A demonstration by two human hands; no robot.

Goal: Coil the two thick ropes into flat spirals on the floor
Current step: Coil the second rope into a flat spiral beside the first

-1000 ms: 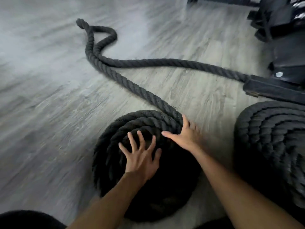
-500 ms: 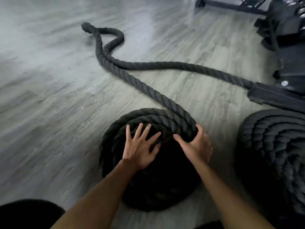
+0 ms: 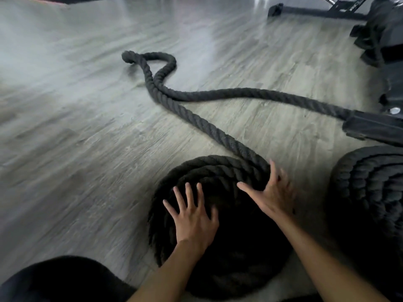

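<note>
Grey wood-look floor [image 3: 76,149], a bit blurred. Half-wound coil [image 3: 207,168] of thick black twisted rope lies flat on it; several rings show, centre too dark to read. Loose tail [image 3: 196,114] leaves the coil's far-right edge, runs to a tight fold beyond-left of the coil, then back to a black frame [image 3: 375,129] right of the coil. 2nd coil [image 3: 370,192] sits right of the coil, apart from it, partly cut off. L hand [image 3: 194,221] lies flat on the coil top, fingers spread, grasping nothing. R hand [image 3: 272,197] presses the coil where the tail joins, fingers splayed, not clasping.
</note>
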